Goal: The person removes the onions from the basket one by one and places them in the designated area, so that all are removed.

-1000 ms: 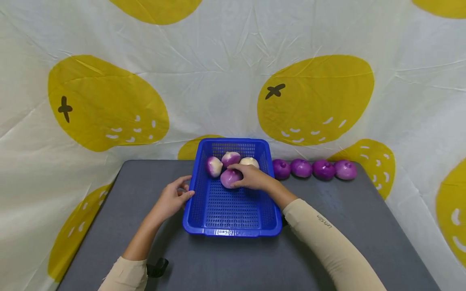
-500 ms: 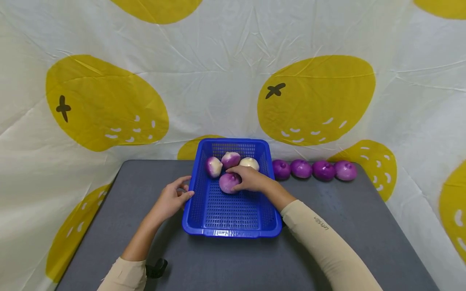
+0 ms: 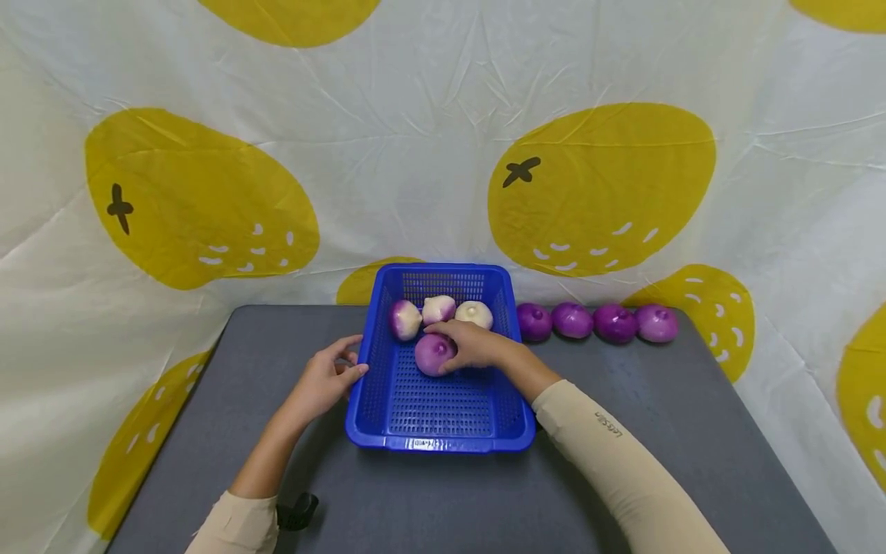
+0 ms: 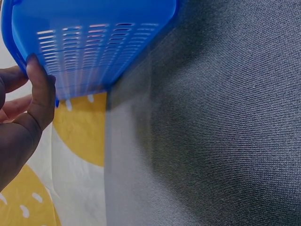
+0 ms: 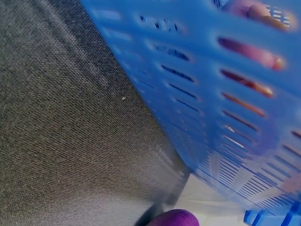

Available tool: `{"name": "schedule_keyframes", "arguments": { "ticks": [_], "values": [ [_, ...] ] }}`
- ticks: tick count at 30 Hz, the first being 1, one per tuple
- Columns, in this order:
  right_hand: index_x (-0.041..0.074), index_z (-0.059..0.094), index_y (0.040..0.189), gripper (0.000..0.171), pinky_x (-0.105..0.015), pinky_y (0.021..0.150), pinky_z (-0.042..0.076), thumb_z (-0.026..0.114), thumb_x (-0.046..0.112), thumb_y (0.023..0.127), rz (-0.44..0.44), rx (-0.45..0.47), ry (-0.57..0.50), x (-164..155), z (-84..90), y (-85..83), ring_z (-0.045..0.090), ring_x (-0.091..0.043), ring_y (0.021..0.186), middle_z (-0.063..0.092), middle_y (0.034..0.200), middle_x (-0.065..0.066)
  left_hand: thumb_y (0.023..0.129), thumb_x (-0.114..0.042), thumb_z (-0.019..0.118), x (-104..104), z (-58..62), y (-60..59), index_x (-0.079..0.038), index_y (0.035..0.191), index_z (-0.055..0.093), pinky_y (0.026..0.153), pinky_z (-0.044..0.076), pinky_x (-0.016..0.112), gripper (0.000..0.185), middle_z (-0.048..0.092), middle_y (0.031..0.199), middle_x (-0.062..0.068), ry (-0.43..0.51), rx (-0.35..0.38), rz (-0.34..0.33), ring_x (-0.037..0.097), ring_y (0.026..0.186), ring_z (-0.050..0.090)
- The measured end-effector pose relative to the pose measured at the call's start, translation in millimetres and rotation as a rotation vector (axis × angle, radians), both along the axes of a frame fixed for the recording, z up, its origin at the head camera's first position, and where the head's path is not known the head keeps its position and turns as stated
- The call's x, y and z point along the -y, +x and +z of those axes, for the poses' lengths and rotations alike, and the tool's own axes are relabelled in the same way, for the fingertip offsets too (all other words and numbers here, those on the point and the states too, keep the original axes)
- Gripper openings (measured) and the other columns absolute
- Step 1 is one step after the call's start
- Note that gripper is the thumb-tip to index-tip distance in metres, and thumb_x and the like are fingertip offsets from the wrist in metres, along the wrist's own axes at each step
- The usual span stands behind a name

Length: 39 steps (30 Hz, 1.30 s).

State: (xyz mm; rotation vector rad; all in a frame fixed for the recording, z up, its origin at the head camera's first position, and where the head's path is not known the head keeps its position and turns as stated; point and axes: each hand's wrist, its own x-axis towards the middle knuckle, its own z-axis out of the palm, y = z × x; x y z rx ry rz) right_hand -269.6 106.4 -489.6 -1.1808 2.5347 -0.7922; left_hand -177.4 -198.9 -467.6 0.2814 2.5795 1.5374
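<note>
In the head view my right hand [image 3: 471, 343] grips a purple onion [image 3: 433, 355] inside a blue plastic basket [image 3: 443, 442], thumb at its near side and fingers at its far side. Three more onions with pale ends sit behind it: a left one [image 3: 404, 320], a middle one [image 3: 439, 308] and a right one [image 3: 474, 313]. My left hand [image 3: 332, 371] holds the basket's left rim; the left wrist view shows the thumb [image 4: 41, 94] against the outer wall. Through the slots in the right wrist view, only bits of the right hand show.
Several purple onions [image 3: 573, 320] stand in a row along the back of the grey table [image 3: 623, 431], right of the basket. One onion [image 5: 176, 218] shows at the bottom of the right wrist view. A white cloth with yellow fruit prints [image 3: 415, 169] hangs behind.
The gripped onion has moved slightly toward the front left of the basket. The middle back onion has turned and shows more of its white end. My left hand stays on the rim.
</note>
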Motion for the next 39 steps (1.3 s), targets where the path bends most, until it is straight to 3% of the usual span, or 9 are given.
{"name": "schedule_keyframes", "arguments": {
  "ticks": [10, 16, 19, 26, 32, 39],
  "values": [
    [0.003, 0.058, 0.139, 0.072, -0.041, 0.106, 0.049, 0.089, 0.028, 0.079, -0.036, -0.003, 0.025, 1, 1.3, 4.1, 0.054, -0.027, 0.118, 0.063, 0.128, -0.015, 0.100, -0.006, 0.066, 1, -0.7, 0.7, 0.005, 0.148, 0.047, 0.056, 0.062, 0.043, 0.053, 0.059, 0.102, 0.020, -0.006, -0.004, 0.001, 0.019, 0.070, 0.066],
    [0.008, 0.059, 0.136, 0.070, -0.038, 0.103, 0.050, 0.089, 0.031, 0.078, -0.058, 0.017, 0.013, 2, 1.3, 3.1, 0.053, -0.024, 0.116, 0.061, 0.125, -0.013, 0.100, -0.006, 0.067, 1, -0.1, 0.7, 0.004, 0.148, 0.048, 0.060, 0.063, 0.050, 0.053, 0.059, 0.102, 0.020, -0.011, 0.004, 0.006, 0.019, 0.070, 0.066],
    [0.007, 0.058, 0.135, 0.069, -0.038, 0.104, 0.050, 0.089, 0.030, 0.078, -0.044, 0.012, -0.019, 2, 1.9, 3.2, 0.056, -0.024, 0.116, 0.063, 0.125, -0.012, 0.099, -0.004, 0.067, 1, -0.9, 0.0, 0.003, 0.147, 0.049, 0.061, 0.062, 0.054, 0.052, 0.059, 0.102, 0.020, -0.001, 0.001, 0.011, 0.019, 0.069, 0.067],
    [0.004, 0.055, 0.140, 0.072, -0.037, 0.104, 0.053, 0.089, 0.026, 0.080, -0.038, 0.097, -0.134, -4, 8.6, 6.6, 0.063, -0.021, 0.112, 0.066, 0.128, -0.010, 0.099, -0.004, 0.068, 0, -3.2, -0.6, 0.003, 0.147, 0.049, 0.061, 0.062, 0.055, 0.053, 0.059, 0.101, 0.020, 0.012, 0.007, 0.004, 0.019, 0.070, 0.066],
    [0.007, 0.058, 0.139, 0.071, -0.036, 0.104, 0.052, 0.090, 0.026, 0.079, -0.039, 0.084, -0.225, -11, 20.3, 7.6, 0.060, -0.019, 0.117, 0.063, 0.134, -0.005, 0.099, -0.005, 0.068, -1, -2.4, -1.6, 0.003, 0.147, 0.049, 0.061, 0.062, 0.054, 0.052, 0.059, 0.101, 0.020, 0.005, 0.006, 0.004, 0.019, 0.069, 0.066],
    [0.020, 0.063, 0.137, 0.066, -0.036, 0.100, 0.053, 0.091, 0.034, 0.078, -0.081, 0.034, -0.260, -24, 46.1, 16.7, 0.058, -0.015, 0.116, 0.063, 0.129, 0.001, 0.099, -0.004, 0.068, 0, 0.0, -3.9, 0.003, 0.147, 0.049, 0.058, 0.063, 0.047, 0.053, 0.059, 0.101, 0.020, -0.001, 0.016, 0.006, 0.019, 0.069, 0.066]
  ]
}}
